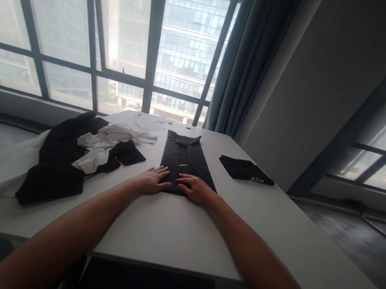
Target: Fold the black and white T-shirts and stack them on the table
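Note:
A dark collared shirt [191, 158] lies on the white table in front of me, folded into a long narrow strip with its collar at the far end. A small white mark shows near its middle. My left hand [152, 179] rests flat at the near left corner of the shirt, fingers spread. On the near right part, my right hand [196, 188] lies palm down with its fingers stretched out and slightly bent. Both hands touch the cloth, and neither grips it.
Black clothes [62, 158] and a crumpled white garment [99, 144] are heaped on the left of the white table [170, 238]. A folded black garment [244, 169] with white lettering lies at right. Papers [141, 120] lie at the far end, before the window and a curtain [247, 55].

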`<state>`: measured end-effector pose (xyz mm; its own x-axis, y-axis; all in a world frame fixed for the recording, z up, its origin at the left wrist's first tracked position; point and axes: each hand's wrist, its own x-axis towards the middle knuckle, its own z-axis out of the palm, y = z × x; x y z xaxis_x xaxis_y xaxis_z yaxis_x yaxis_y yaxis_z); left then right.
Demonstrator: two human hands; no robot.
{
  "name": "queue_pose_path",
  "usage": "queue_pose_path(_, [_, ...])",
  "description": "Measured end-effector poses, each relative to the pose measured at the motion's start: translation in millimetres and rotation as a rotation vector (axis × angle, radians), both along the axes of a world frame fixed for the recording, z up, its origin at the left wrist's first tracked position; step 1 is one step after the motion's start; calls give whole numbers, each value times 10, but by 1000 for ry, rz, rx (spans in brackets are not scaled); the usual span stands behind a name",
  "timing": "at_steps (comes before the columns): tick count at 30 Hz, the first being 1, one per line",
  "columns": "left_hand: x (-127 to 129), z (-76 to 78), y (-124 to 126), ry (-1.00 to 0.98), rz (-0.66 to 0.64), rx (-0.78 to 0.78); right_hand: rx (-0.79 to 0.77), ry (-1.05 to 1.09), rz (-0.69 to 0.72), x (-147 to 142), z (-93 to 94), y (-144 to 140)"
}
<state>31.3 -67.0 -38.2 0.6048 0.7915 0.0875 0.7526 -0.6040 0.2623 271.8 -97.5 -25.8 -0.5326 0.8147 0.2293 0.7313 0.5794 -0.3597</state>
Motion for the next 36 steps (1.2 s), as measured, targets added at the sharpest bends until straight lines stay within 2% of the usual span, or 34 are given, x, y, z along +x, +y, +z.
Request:
queue_pose_path(5, [1,76,-32,99,43,-73,26,-9,-23,14,-18,13])
queue_pose_path(12, [-54,120,-22,120,82,-149,-10,46,-110,131,-60,114])
queue_pose_path(17, [-166,161,-16,94,11,-182,-107,14,-160,269,-61,203])
queue_pose_path(23, [-367,310,-17,-36,-86,-283,-74,36,-318,678,48,284])
queue_pose_path(28, [-442,356,31,-92,-134,-315,-158,-35,-430,1062,80,282])
queue_pose_path(32, [-479,294,102,-117,-131,-321,-199,-33,-379,1086,105,261])
queue_pose_path(36, [-450,185,153,-171,-80,-164,-179,-1,-253,969,142,226])
